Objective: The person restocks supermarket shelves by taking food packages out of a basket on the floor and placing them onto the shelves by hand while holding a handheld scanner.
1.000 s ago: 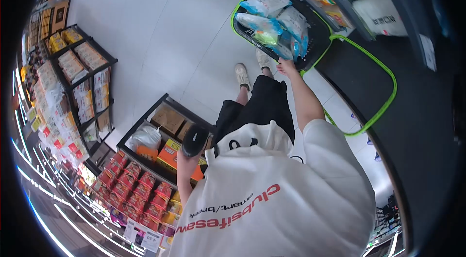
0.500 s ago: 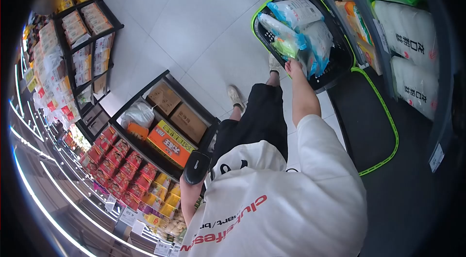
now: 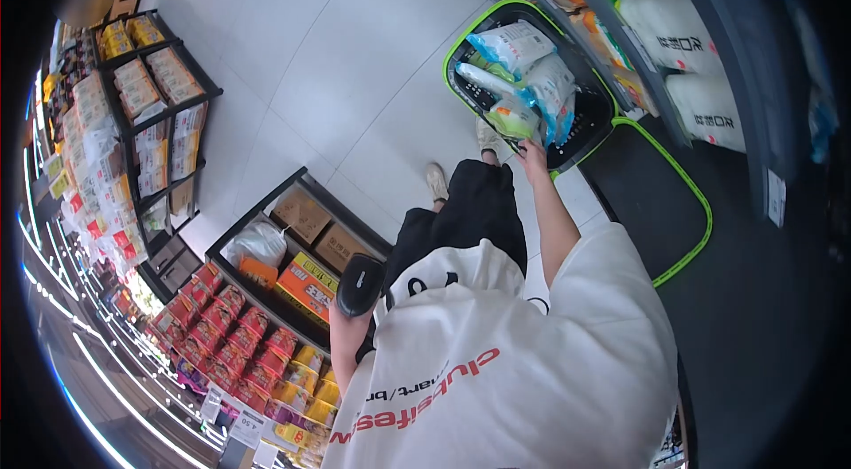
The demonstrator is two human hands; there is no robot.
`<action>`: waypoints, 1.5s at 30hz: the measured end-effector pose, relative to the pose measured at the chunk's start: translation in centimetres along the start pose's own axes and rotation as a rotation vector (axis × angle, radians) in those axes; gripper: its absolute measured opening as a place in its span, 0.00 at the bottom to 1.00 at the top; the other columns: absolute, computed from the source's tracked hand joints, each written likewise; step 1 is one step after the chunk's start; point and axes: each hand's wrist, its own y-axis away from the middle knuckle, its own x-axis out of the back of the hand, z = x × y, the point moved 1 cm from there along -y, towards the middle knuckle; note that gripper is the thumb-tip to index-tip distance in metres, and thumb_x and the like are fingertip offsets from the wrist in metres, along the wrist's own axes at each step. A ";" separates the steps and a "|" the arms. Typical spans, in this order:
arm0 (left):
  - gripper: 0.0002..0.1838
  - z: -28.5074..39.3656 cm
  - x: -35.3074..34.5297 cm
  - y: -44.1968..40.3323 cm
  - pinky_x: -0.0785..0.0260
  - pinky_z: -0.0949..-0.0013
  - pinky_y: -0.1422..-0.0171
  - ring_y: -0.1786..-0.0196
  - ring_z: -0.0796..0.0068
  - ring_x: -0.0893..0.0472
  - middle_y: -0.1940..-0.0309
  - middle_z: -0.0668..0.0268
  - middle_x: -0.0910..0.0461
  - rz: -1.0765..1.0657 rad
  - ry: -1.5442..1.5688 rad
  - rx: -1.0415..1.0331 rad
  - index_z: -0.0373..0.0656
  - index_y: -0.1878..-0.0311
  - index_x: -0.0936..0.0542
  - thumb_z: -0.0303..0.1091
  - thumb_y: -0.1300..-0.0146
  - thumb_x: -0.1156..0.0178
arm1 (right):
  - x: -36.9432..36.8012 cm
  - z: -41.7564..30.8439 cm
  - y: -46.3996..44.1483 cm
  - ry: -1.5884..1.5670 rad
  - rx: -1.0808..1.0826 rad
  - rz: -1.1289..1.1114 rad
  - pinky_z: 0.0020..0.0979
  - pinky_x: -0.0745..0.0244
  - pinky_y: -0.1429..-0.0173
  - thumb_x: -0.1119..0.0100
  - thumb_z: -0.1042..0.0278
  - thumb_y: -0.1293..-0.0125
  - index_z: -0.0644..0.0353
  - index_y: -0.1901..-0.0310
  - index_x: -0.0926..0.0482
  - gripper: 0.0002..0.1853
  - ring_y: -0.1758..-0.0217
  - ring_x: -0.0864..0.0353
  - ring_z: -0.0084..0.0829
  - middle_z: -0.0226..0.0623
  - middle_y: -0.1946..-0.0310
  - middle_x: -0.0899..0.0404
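Observation:
A black basket [image 3: 592, 139] with a bright green rim stands at the upper right. Several white and blue plastic packs [image 3: 550, 83] lie in it, one partly green. My right hand [image 3: 532, 159] is closed at the basket's near edge, beside the packs; its fingertips are partly hidden. On the left of my body, my left hand [image 3: 347, 320] holds a black, rounded oblong object [image 3: 361, 285], whose underside and most of the fingers are out of sight.
Shelves with large white bags [image 3: 700, 105] run along the right. A green loop [image 3: 705, 203] extends from the basket's near side. A low black rack [image 3: 306, 175] holds cartons, and red packs [image 3: 235, 327] stand beside it. Farther left is another stocked rack [image 3: 133, 128].
Over the last second the view shifted, with the basket and my right hand moving together in it. My right hand stays at the basket's near edge. My left hand still holds the black object.

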 end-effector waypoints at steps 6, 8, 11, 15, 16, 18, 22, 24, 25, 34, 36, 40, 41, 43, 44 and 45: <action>0.17 -0.2 1.8 -2.7 0.27 0.70 0.49 0.57 0.77 0.18 0.60 0.63 0.14 -0.071 0.075 -0.131 0.35 0.50 0.19 0.25 0.45 0.32 | 1.2 -4.4 7.9 0.341 0.254 -0.073 0.45 0.29 0.37 0.51 0.57 0.24 0.54 0.56 0.21 0.12 0.40 0.28 0.29 0.30 0.52 0.24; 0.17 -1.2 2.8 -4.2 0.27 0.69 0.49 0.58 0.77 0.18 0.61 0.63 0.14 -0.106 0.082 -0.238 0.34 0.51 0.19 0.25 0.45 0.33 | 0.8 -5.8 11.7 0.221 0.318 -0.108 0.45 0.31 0.35 0.50 0.57 0.25 0.54 0.52 0.22 0.12 0.41 0.27 0.27 0.30 0.51 0.23; 0.15 -1.7 5.5 -6.2 0.27 0.68 0.53 0.62 0.73 0.18 0.68 0.58 0.16 -0.134 -0.024 -0.331 0.32 0.55 0.19 0.25 0.47 0.33 | -1.1 -7.7 20.6 -0.009 0.367 -0.128 0.36 0.30 0.42 0.47 0.60 0.27 0.54 0.56 0.22 0.08 0.53 0.25 0.24 0.25 0.59 0.23; 0.15 -1.1 10.0 -8.1 0.27 0.67 0.52 0.62 0.71 0.18 0.66 0.57 0.16 -0.227 -0.092 -0.528 0.32 0.55 0.20 0.25 0.47 0.34 | -1.3 -9.7 30.1 -0.425 0.441 -0.440 0.37 0.28 0.46 0.49 0.65 0.26 0.55 0.60 0.25 0.06 0.54 0.23 0.25 0.27 0.63 0.23; 0.15 -0.6 10.9 -8.5 0.27 0.67 0.52 0.62 0.71 0.18 0.66 0.57 0.16 -0.245 -0.091 -0.577 0.32 0.54 0.20 0.24 0.47 0.34 | -1.3 -10.3 32.1 -0.459 0.502 -0.530 0.36 0.27 0.48 0.49 0.66 0.26 0.56 0.61 0.25 0.06 0.56 0.23 0.25 0.27 0.64 0.23; 0.15 0.2 12.6 -9.1 0.27 0.67 0.52 0.62 0.70 0.18 0.65 0.57 0.16 -0.299 -0.106 -0.662 0.32 0.54 0.20 0.23 0.47 0.35 | -1.0 -10.3 35.5 -0.535 0.609 -0.695 0.33 0.26 0.50 0.50 0.66 0.26 0.56 0.62 0.26 0.07 0.59 0.22 0.25 0.28 0.66 0.24; 0.17 1.4 14.4 -9.7 0.27 0.67 0.52 0.63 0.67 0.19 0.65 0.55 0.16 -0.465 -0.140 -0.821 0.33 0.53 0.21 0.22 0.49 0.34 | -2.2 -10.1 42.8 -0.554 0.658 -0.471 0.33 0.20 0.51 0.49 0.68 0.26 0.64 0.50 0.23 0.11 0.55 0.17 0.31 0.38 0.57 0.18; 0.18 1.8 14.5 -9.3 0.27 0.66 0.53 0.63 0.60 0.18 0.64 0.54 0.16 -0.517 -0.181 -0.876 0.34 0.53 0.20 0.23 0.50 0.34 | -2.8 -9.7 46.0 -0.554 0.708 -0.390 0.33 0.20 0.50 0.49 0.69 0.27 0.66 0.49 0.24 0.11 0.54 0.16 0.31 0.38 0.55 0.18; 0.18 2.5 14.5 -8.7 0.27 0.66 0.53 0.63 0.58 0.18 0.64 0.54 0.16 -0.551 -0.189 -0.897 0.34 0.53 0.20 0.23 0.50 0.34 | -3.6 -9.9 48.2 -0.555 0.715 -0.334 0.32 0.20 0.50 0.48 0.69 0.27 0.67 0.50 0.23 0.12 0.53 0.16 0.31 0.39 0.55 0.17; 0.22 3.9 12.8 -4.8 0.26 0.65 0.53 0.61 0.55 0.17 0.63 0.52 0.16 -0.851 -0.248 -0.981 0.35 0.50 0.20 0.24 0.52 0.33 | -1.1 -6.1 53.4 -0.418 0.779 -0.125 0.23 0.23 0.53 0.44 0.68 0.28 0.66 0.50 0.20 0.11 0.58 0.16 0.23 0.34 0.59 0.15; 0.22 4.3 12.5 -4.3 0.26 0.65 0.53 0.61 0.55 0.16 0.63 0.52 0.16 -0.866 -0.277 -0.991 0.35 0.50 0.20 0.24 0.52 0.33 | -1.1 -5.3 53.7 -0.429 0.775 -0.116 0.22 0.23 0.53 0.44 0.68 0.28 0.66 0.51 0.20 0.11 0.58 0.16 0.23 0.33 0.59 0.15; 0.21 4.5 11.2 -3.7 0.26 0.64 0.53 0.60 0.54 0.16 0.63 0.50 0.16 -0.867 -0.267 -1.057 0.36 0.50 0.19 0.24 0.52 0.35 | -0.4 -4.9 54.1 -0.461 0.801 -0.171 0.23 0.23 0.53 0.44 0.68 0.28 0.66 0.52 0.19 0.11 0.58 0.16 0.23 0.33 0.60 0.15; 0.21 4.7 11.1 -3.7 0.26 0.64 0.53 0.60 0.53 0.16 0.63 0.50 0.16 -0.869 -0.283 -1.056 0.36 0.50 0.19 0.25 0.52 0.35 | -0.2 -4.9 54.0 -0.461 0.807 -0.201 0.23 0.23 0.53 0.45 0.68 0.28 0.66 0.51 0.19 0.11 0.58 0.16 0.23 0.34 0.60 0.15; 0.21 5.1 10.7 -3.5 0.26 0.64 0.53 0.61 0.53 0.16 0.63 0.51 0.16 -0.871 -0.309 -1.061 0.36 0.51 0.19 0.25 0.52 0.34 | 0.1 -5.2 53.8 -0.481 0.815 -0.219 0.23 0.23 0.53 0.45 0.68 0.28 0.66 0.51 0.19 0.11 0.58 0.16 0.23 0.34 0.60 0.15; 0.21 5.2 10.4 -3.4 0.26 0.64 0.53 0.61 0.53 0.16 0.63 0.51 0.16 -0.874 -0.320 -1.066 0.36 0.51 0.19 0.25 0.52 0.34 | 0.1 -5.5 53.8 -0.503 0.816 -0.205 0.23 0.23 0.52 0.45 0.68 0.28 0.65 0.51 0.19 0.11 0.58 0.16 0.23 0.34 0.60 0.15; 0.21 5.6 9.9 -3.2 0.26 0.64 0.54 0.61 0.53 0.16 0.64 0.51 0.16 -0.875 -0.329 -1.074 0.36 0.51 0.19 0.25 0.52 0.34 | 0.6 -5.8 53.7 -0.525 0.820 -0.192 0.24 0.23 0.52 0.45 0.68 0.28 0.65 0.51 0.19 0.11 0.58 0.16 0.23 0.34 0.60 0.15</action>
